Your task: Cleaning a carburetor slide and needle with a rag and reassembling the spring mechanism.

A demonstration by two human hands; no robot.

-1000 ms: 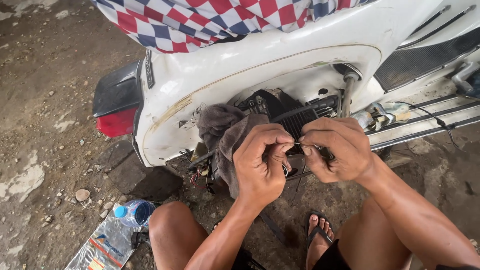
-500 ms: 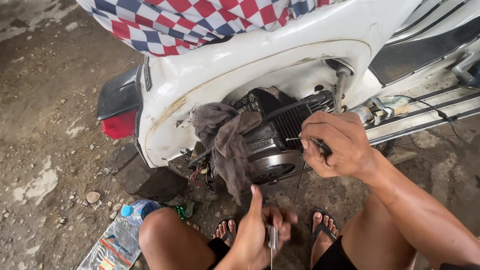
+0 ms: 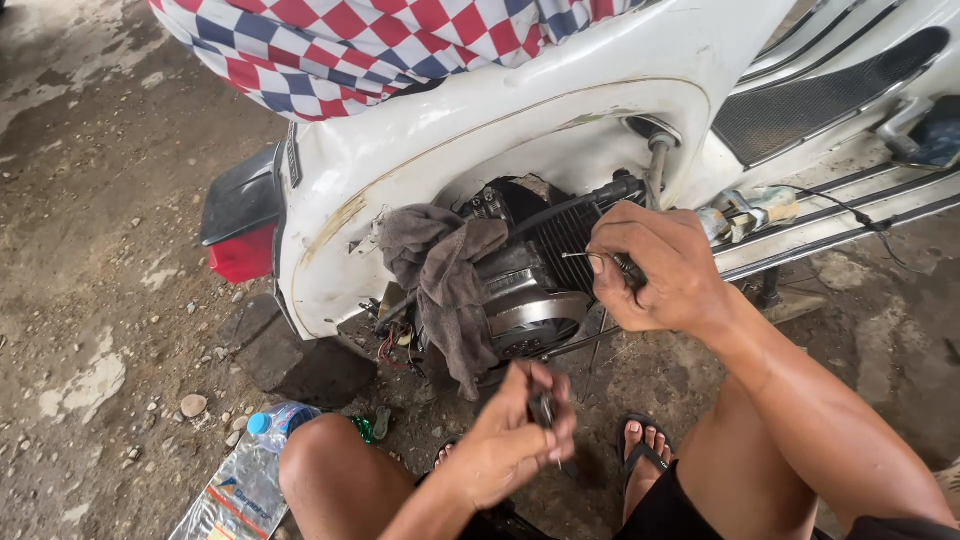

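I squat beside a white scooter (image 3: pixel 520 130) with its side panel off and the engine (image 3: pixel 535 290) exposed. My right hand (image 3: pixel 655 270) pinches a thin bare cable end (image 3: pixel 578 256) sticking out of a black sheathed cable (image 3: pixel 575 205) against the engine fins. My left hand (image 3: pixel 515 440) is lower, near my knees, closed around a small dark metal tool (image 3: pixel 545 408). A dirty grey rag (image 3: pixel 445 285) hangs over the engine's left side.
A red tail light (image 3: pixel 242 255) and black rear guard are at the left. A block (image 3: pixel 265 340) props the body. A plastic water bottle (image 3: pixel 255 470) lies by my left knee. Checkered cloth (image 3: pixel 400 45) covers the seat. Dirty concrete ground with pebbles lies all around.
My left hand has left the cable by the engine and dropped toward my knees with the small tool. My right hand stays on the cable end.
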